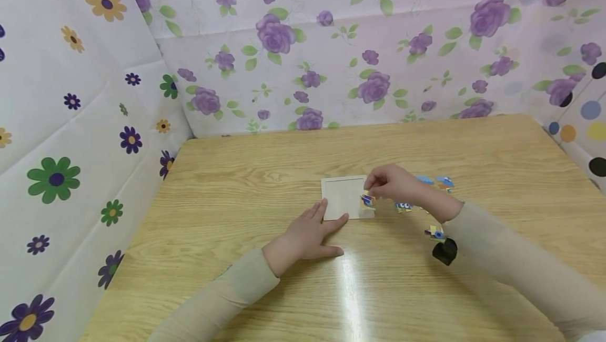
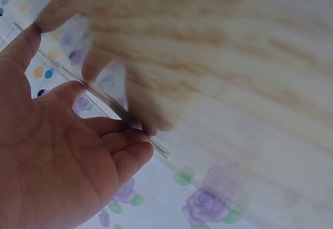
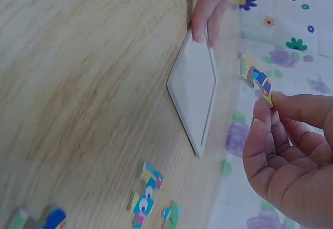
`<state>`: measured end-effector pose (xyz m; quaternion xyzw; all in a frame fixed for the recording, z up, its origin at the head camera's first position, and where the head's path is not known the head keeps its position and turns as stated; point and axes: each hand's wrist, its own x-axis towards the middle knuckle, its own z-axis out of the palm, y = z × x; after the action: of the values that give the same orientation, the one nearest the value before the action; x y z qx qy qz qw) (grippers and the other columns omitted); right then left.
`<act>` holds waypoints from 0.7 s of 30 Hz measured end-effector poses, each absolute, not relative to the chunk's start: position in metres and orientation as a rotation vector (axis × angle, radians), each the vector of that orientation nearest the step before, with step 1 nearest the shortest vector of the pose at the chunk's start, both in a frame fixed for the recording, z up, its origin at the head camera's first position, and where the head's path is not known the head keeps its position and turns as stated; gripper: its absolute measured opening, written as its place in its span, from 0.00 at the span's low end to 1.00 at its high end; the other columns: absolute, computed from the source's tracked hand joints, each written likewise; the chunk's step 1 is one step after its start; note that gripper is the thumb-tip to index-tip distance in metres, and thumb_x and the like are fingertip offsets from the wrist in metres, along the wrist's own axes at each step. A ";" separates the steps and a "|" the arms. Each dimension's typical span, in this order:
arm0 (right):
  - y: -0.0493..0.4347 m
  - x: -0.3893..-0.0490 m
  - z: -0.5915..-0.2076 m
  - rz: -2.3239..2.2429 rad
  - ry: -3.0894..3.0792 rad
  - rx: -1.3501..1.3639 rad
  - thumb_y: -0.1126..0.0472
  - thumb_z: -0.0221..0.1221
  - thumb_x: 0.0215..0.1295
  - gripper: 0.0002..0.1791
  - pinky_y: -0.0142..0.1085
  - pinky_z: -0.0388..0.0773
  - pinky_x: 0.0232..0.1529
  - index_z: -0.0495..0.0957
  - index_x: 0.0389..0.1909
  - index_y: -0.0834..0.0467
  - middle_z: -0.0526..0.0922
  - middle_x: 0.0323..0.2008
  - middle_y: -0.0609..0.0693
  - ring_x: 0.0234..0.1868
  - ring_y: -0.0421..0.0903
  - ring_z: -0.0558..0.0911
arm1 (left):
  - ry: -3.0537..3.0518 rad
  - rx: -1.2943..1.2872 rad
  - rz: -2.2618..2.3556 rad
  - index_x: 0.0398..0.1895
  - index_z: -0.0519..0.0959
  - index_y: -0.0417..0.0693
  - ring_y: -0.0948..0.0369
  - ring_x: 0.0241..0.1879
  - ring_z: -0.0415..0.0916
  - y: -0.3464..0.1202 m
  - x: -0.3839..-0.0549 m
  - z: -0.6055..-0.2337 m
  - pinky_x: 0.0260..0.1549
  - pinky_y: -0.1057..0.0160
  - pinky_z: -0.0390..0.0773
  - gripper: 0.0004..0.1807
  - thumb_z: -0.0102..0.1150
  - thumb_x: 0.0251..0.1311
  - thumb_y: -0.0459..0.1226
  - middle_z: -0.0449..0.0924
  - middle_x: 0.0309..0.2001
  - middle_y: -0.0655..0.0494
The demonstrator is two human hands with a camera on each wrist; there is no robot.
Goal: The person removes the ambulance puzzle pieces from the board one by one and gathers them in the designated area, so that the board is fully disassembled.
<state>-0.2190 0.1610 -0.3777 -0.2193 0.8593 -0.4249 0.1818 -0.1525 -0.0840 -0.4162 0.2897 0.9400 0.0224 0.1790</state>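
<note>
A pale square puzzle tray [image 1: 338, 197] with a raised rim lies on the table, its inside bare. My left hand [image 1: 310, 234] has its fingers spread, with fingertips at the tray's near-left corner and lower edge. Between thumb and fingers, my right hand [image 1: 392, 183] pinches a jigsaw piece [image 3: 258, 78] printed in yellow, blue and red. In the head view that piece overlaps the tray's right side; in the right wrist view it is held up off the table. The left wrist view shows the left palm [image 2: 62, 145] with its fingertips along the table's reflected edge.
Loose jigsaw pieces lie right of the tray, one with cartoon eyes [image 1: 403, 207], blue ones [image 1: 425, 179] behind the right forearm, and another [image 1: 434, 232] nearer me. A black object [image 1: 445, 251] sits beside the right sleeve. Flowered sheets [image 1: 284, 68] hang behind the wooden table [image 1: 236, 184].
</note>
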 end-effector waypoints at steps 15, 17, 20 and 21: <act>0.208 -0.199 -0.380 -1.156 2.371 -0.560 0.68 0.56 0.64 0.05 0.38 0.76 0.32 0.78 0.38 0.66 0.80 0.30 0.53 0.30 0.43 0.74 | 2.665 0.839 0.012 0.75 0.49 0.70 0.46 0.74 0.42 -0.083 -0.152 -0.415 0.70 0.51 0.53 0.41 0.47 0.60 0.65 0.38 0.74 0.35; 0.213 -0.197 -0.382 -1.156 2.364 -0.564 0.68 0.56 0.64 0.05 0.37 0.76 0.32 0.78 0.37 0.66 0.79 0.29 0.52 0.29 0.42 0.73 | 2.662 0.838 0.007 0.75 0.48 0.70 0.46 0.74 0.42 -0.083 -0.152 -0.415 0.70 0.51 0.53 0.41 0.47 0.60 0.65 0.38 0.74 0.35; 0.220 -0.194 -0.385 -1.155 2.353 -0.562 0.69 0.56 0.64 0.04 0.36 0.75 0.32 0.78 0.37 0.65 0.79 0.29 0.53 0.28 0.41 0.73 | 2.660 0.838 -0.002 0.75 0.48 0.70 0.46 0.74 0.42 -0.083 -0.152 -0.416 0.70 0.51 0.53 0.41 0.47 0.60 0.65 0.38 0.74 0.35; 0.222 -0.193 -0.386 -1.154 2.353 -0.570 0.69 0.56 0.64 0.04 0.36 0.75 0.31 0.78 0.37 0.66 0.79 0.28 0.53 0.28 0.41 0.73 | 2.659 0.838 -0.003 0.75 0.48 0.70 0.46 0.74 0.42 -0.083 -0.152 -0.416 0.70 0.51 0.53 0.41 0.47 0.60 0.65 0.38 0.74 0.35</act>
<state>-0.1927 0.2219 -0.3864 -0.2071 0.8543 -0.4189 0.2278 -0.1522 -0.0834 -0.4157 0.2958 0.9389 -0.0011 0.1761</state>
